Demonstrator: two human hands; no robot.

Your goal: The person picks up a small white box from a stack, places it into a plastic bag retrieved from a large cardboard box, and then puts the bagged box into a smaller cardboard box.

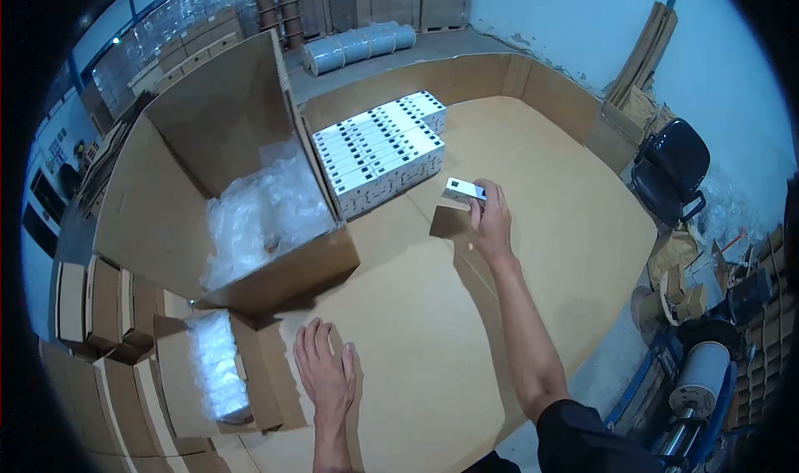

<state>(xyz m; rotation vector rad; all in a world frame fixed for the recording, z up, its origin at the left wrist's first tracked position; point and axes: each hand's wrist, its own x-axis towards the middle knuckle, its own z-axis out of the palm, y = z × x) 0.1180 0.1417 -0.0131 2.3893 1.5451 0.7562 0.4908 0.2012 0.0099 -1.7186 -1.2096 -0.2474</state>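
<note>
My right hand [491, 223] grips a small white box [463, 191] with dark marks, held above the tan table [549, 182]; its shadow falls on the tabletop. My left hand [325, 369] lies on the table with its fingers apart and nothing in it. Beyond my hands, rows of white boxes [379, 150] with dark squares are stacked against a large open carton [225, 140]. Clear bubble wrap [266, 211] fills part of that carton. Left of my left hand stands a smaller open carton [266, 390] with wrapped packs [218, 365] inside.
A cardboard rim [466, 78] borders the far side of the table. More cartons [104, 302] stand at the left. A black chair [672, 169] and a machine with a roll [703, 377] are at the right. A wrapped roll [358, 49] lies on the floor behind.
</note>
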